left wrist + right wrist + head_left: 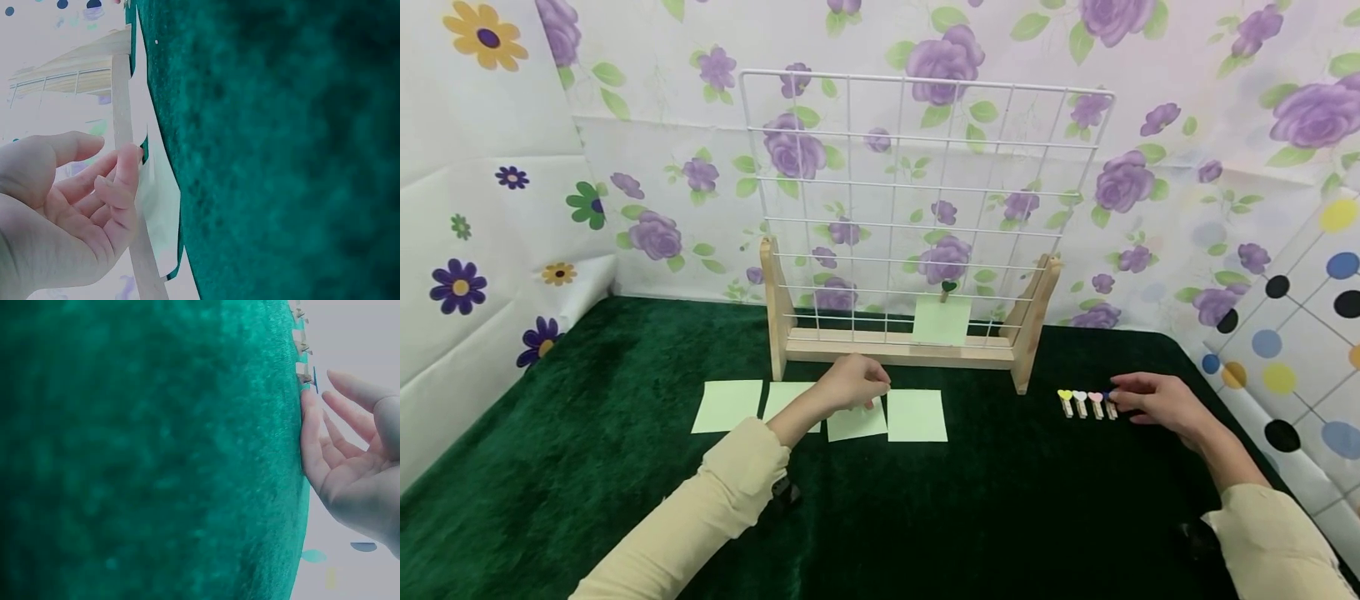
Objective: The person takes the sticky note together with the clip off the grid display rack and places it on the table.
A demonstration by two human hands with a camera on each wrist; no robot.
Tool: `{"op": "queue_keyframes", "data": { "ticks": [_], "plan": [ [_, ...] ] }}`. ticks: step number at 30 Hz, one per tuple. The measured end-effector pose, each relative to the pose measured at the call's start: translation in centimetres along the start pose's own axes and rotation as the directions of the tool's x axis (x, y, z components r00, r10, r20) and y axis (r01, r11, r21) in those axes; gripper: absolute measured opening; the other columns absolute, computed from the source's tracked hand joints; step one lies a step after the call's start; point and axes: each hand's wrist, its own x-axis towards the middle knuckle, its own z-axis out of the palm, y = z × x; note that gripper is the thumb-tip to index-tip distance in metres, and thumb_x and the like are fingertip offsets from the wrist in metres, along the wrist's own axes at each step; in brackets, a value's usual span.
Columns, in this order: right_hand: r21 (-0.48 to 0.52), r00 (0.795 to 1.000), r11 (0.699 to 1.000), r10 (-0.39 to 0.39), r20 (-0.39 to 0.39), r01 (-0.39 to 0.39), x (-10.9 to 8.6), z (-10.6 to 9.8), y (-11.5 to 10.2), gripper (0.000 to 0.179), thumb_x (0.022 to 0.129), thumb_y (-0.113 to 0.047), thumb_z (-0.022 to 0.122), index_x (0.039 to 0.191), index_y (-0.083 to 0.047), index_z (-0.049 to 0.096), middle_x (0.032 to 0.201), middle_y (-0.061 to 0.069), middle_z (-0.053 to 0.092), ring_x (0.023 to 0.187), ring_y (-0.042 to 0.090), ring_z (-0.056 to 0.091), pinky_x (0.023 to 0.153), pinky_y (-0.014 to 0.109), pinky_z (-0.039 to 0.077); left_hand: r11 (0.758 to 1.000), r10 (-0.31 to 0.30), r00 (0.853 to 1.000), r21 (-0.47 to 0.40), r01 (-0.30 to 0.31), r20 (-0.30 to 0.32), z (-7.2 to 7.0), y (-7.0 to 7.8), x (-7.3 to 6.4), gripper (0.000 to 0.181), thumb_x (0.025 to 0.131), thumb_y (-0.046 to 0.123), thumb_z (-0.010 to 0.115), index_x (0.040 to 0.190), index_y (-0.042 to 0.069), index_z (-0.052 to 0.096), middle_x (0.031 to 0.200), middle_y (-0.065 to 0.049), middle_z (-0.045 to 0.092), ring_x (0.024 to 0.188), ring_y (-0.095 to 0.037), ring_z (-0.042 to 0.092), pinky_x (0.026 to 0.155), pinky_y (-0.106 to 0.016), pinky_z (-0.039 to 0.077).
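Note:
My left hand [853, 382] is over the third pale green paper square [857, 423] of a row on the table. In the left wrist view its fingertips are right at the paper [159, 212], the thumb apart from them. My right hand [1165, 404], thumb spread from loosely bent fingers, lies at the right end of a row of small wooden clothespins. Its fingertips reach the clothespin with the dark blue heart [1112, 409]. Beside that one stand clothespins with a pink heart [1097, 406], a white heart [1080, 404] and a yellow heart [1066, 403].
Behind the papers stands a white wire grid [917, 183] in a wooden base [898, 348]. One green paper [942, 321] hangs low on it from a dark green heart clothespin [947, 289]. Other squares [917, 417] flank my left hand. Dark green cloth [985, 500] covers the table.

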Motion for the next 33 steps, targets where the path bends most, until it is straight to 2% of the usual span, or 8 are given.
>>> {"op": "queue_keyframes", "data": {
  "ticks": [4, 8, 14, 17, 22, 26, 33],
  "plan": [
    [-0.016, 0.999, 1.0, 0.0, -0.051, -0.001, -0.1, -0.1, -0.4, 0.06, 0.1, -0.033, 0.054, 0.138, 0.011, 0.041, 0.132, 0.032, 0.048, 0.103, 0.025, 0.061, 0.078, 0.033, 0.055, 0.999, 0.034, 0.999, -0.012, -0.034, -0.004, -0.3, 0.0, -0.3, 0.016, 0.094, 0.011, 0.061, 0.1, -0.001, 0.07, 0.09, -0.006, 0.068, 0.066, -0.018, 0.065, 0.059, -0.029, 0.048],
    [-0.038, 0.993, 0.999, -0.024, -0.118, 0.019, -0.2, -0.1, -0.9, 0.058, 0.102, -0.033, 0.05, 0.138, 0.011, 0.041, 0.132, 0.033, 0.048, 0.101, 0.021, 0.061, 0.076, 0.031, 0.055, 0.998, 0.062, 0.998, -0.028, -0.062, -0.001, -0.9, -0.1, -0.7, 0.017, 0.095, 0.01, 0.06, 0.101, -0.003, 0.069, 0.089, -0.006, 0.068, 0.067, -0.018, 0.064, 0.063, -0.031, 0.05],
    [-0.085, 0.972, 0.991, -0.117, -0.203, 0.101, -0.8, 0.1, -2.5, 0.054, 0.102, -0.032, 0.049, 0.136, 0.01, 0.045, 0.126, 0.032, 0.053, 0.092, 0.008, 0.062, 0.071, 0.023, 0.054, 0.997, 0.058, 0.998, -0.054, -0.057, 0.014, -1.6, -0.2, -1.3, 0.02, 0.097, 0.013, 0.057, 0.106, -0.002, 0.068, 0.091, -0.005, 0.068, 0.072, -0.02, 0.065, 0.067, -0.032, 0.051],
    [-0.112, 0.96, 0.984, -0.161, -0.23, 0.139, -1.2, 0.5, -4.0, 0.052, 0.102, -0.032, 0.051, 0.134, 0.008, 0.049, 0.124, 0.031, 0.056, 0.091, 0.007, 0.062, 0.07, 0.022, 0.054, 0.997, 0.064, 0.998, -0.052, -0.063, 0.013, -1.8, 0.0, -1.5, 0.022, 0.097, 0.014, 0.057, 0.108, -0.001, 0.068, 0.094, -0.005, 0.068, 0.078, -0.021, 0.065, 0.071, -0.034, 0.051],
    [-0.118, 0.947, 0.974, -0.217, -0.239, 0.193, -1.5, 1.7, -6.6, 0.048, 0.101, -0.031, 0.053, 0.131, 0.006, 0.053, 0.122, 0.028, 0.059, 0.09, 0.003, 0.062, 0.07, 0.026, 0.055, 0.996, 0.091, 0.995, -0.02, -0.092, -0.03, -1.7, 0.4, -1.7, 0.023, 0.097, 0.017, 0.059, 0.112, 0.002, 0.068, 0.103, -0.004, 0.067, 0.095, -0.021, 0.062, 0.081, -0.038, 0.051],
    [-0.059, 0.942, 0.967, -0.254, -0.22, 0.248, -1.5, 2.9, -8.1, 0.047, 0.101, -0.029, 0.053, 0.132, 0.006, 0.052, 0.123, 0.028, 0.059, 0.087, -0.005, 0.061, 0.071, 0.028, 0.056, 0.995, 0.093, 0.993, -0.034, -0.096, -0.069, -1.7, 0.9, -1.9, 0.025, 0.097, 0.019, 0.058, 0.114, 0.004, 0.068, 0.111, -0.005, 0.065, 0.109, -0.024, 0.057, 0.089, -0.043, 0.048],
    [0.042, 0.948, 0.959, -0.271, -0.167, 0.282, -1.2, 5.1, -10.5, 0.047, 0.102, -0.028, 0.051, 0.134, 0.005, 0.049, 0.129, 0.026, 0.055, 0.101, 0.01, 0.064, 0.075, 0.025, 0.054, 0.983, 0.086, 0.989, -0.151, -0.104, -0.122, -1.3, 1.6, -1.8, 0.031, 0.099, 0.019, 0.056, 0.127, 0.005, 0.061, 0.123, -0.008, 0.062, 0.118, -0.026, 0.054, 0.095, -0.044, 0.046]
  ]
}}
